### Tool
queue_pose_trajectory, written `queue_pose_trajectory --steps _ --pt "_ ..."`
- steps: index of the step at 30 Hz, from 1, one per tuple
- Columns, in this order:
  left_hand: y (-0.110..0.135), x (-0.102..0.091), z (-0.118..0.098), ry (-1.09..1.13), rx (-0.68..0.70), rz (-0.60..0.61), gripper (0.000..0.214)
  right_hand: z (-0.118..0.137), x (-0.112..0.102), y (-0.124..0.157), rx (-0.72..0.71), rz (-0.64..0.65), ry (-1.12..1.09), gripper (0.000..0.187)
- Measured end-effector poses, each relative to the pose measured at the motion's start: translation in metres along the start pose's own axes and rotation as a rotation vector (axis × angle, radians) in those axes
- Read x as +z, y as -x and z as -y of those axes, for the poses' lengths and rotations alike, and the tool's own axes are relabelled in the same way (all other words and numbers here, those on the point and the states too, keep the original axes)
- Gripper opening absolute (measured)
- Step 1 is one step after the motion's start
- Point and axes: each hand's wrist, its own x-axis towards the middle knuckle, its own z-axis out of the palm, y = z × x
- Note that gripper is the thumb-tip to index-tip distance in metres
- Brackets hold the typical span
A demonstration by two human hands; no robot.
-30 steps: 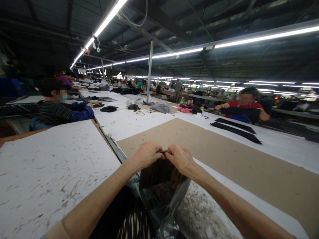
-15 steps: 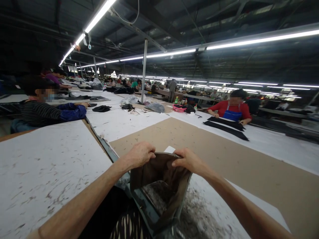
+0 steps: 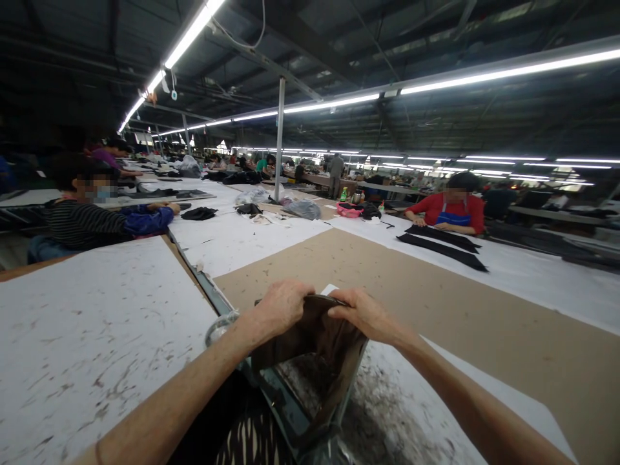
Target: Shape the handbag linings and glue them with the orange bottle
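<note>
A dark brown, open-topped piece of material, perhaps fabric or leather (image 3: 317, 326), stands spread in front of me like a bag. My left hand (image 3: 285, 307) has its fingers closed on the upper edge, toward the left. My right hand (image 3: 365, 313) pinches the same edge a little to the right, thumb on the inner side. Low down, the piece surrounds a grey-green metal frame (image 3: 285, 403); how they join is hidden. Dark fluffy scraps (image 3: 378, 407) lie beside it on the white table surface.
Brown paper (image 3: 387, 271) covers the middle of the table. White sheeting (image 3: 97, 329) with stains or scraps lies left. One co-worker in red (image 3: 429, 206) sits at the right behind two black pieces (image 3: 443, 252); another in stripes (image 3: 87, 223) sits left. A metal post (image 3: 279, 142) rises ahead.
My left hand has moved slightly right along the edge, closer to my right hand. The right hand has barely shifted. The co-worker in red has moved their hands on the table.
</note>
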Motion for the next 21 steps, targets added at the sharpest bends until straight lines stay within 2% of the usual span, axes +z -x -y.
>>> queue_pose_trajectory --steps 3,10,14,18,21 --pt "-0.002 0.003 -0.005 -0.011 0.017 -0.018 0.024 0.001 0.001 0.0 0.007 -0.006 0.025 0.016" --pt "-0.011 0.013 -0.01 0.035 0.11 -0.074 0.024 0.002 0.005 -0.002 0.014 -0.041 0.097 0.016" --pt "-0.013 0.017 -0.009 0.068 0.086 -0.09 0.023 -0.002 0.008 -0.004 0.028 -0.043 0.101 0.017" --pt "-0.015 0.017 -0.012 0.006 0.013 -0.115 0.022 -0.005 0.004 -0.007 0.039 -0.021 0.049 0.02" --pt "-0.016 0.013 -0.013 -0.053 -0.067 -0.128 0.021 -0.005 -0.006 -0.01 0.106 0.022 0.028 0.035"
